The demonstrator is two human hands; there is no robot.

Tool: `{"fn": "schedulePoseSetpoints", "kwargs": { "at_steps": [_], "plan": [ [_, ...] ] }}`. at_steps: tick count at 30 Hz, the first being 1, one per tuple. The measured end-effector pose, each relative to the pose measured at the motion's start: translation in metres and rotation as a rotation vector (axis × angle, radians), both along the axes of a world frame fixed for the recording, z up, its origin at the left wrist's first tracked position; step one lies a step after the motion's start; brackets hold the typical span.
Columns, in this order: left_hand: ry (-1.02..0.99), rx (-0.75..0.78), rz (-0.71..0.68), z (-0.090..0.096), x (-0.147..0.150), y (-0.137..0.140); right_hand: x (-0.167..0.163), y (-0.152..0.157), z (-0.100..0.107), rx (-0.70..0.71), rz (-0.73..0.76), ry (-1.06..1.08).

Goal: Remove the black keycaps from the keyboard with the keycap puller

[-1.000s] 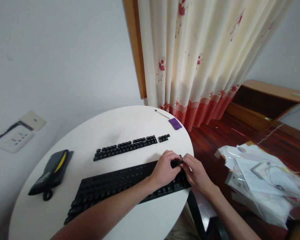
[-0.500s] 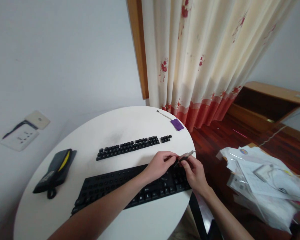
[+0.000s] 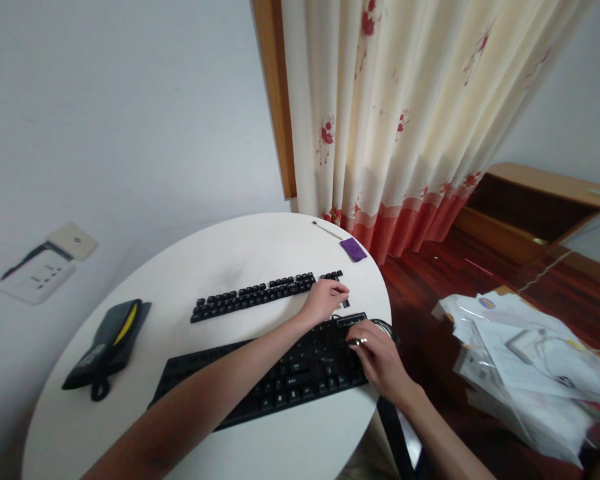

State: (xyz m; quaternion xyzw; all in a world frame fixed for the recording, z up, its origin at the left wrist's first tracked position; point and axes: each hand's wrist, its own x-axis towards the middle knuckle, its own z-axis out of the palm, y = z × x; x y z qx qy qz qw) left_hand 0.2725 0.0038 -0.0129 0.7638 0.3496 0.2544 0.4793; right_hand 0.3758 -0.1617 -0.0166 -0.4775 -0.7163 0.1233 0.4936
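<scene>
My left hand [image 3: 325, 300] is closed in a pinch over the table, at the right end of the rows of loose black keycaps [image 3: 255, 297]. A small black keycap [image 3: 345, 303] shows at its fingertips. My right hand [image 3: 383, 357] is curled above the right end of a black keyboard [image 3: 300, 380]. Between its thumb and fingers is a small metal tool [image 3: 357, 341], mostly hidden; its kind cannot be made out. My left forearm covers part of the keyboard's middle.
The round white table [image 3: 260, 243] carries a black pouch with a yellow stripe [image 3: 110, 343] at left. A thin brush [image 3: 327, 231] and a purple packet [image 3: 353, 250] lie near the far right edge. Papers and plastic bags [image 3: 535, 367] are beyond the table at right.
My left hand has moved away from the tool, up to the right end of the keycap rows. My right hand has shifted slightly left and lower, and the tool's pointed end no longer shows.
</scene>
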Motion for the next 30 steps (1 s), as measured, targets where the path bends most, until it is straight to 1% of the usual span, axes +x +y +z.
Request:
{"fn": "schedulePoseSetpoints", "kwargs": {
  "at_steps": [3,6,10,13,15,19,23,26,28,30],
  "plan": [
    [0.104,0.192,-0.038,-0.007,0.016,0.008,0.002,-0.001,0.001,-0.004,-0.009,-0.004],
    [0.169,0.355,-0.101,-0.012,0.024,0.010,0.004,-0.001,0.001,-0.012,-0.015,-0.012],
    [0.202,0.455,-0.103,-0.014,0.020,0.010,0.005,-0.003,0.001,-0.015,-0.014,0.002],
    [0.223,0.582,-0.072,-0.011,0.012,0.006,0.005,-0.004,0.001,-0.020,-0.006,0.015],
    [0.256,0.653,-0.085,-0.008,0.007,0.001,0.004,-0.004,0.001,-0.024,-0.003,0.024],
    [0.349,0.747,-0.184,-0.004,0.008,-0.002,0.002,-0.004,0.002,-0.025,-0.005,0.030],
    [0.441,0.804,-0.303,-0.002,0.017,0.011,0.002,-0.005,0.003,-0.033,0.008,0.033],
    [0.458,0.829,-0.405,0.000,0.020,0.022,0.005,-0.006,0.003,-0.029,0.007,0.036],
    [0.444,0.846,-0.436,0.002,0.019,0.026,0.006,-0.007,0.003,-0.029,0.007,0.037],
    [0.408,0.849,-0.420,0.003,0.016,0.027,0.007,-0.008,0.003,-0.029,0.008,0.037]
  ]
}}
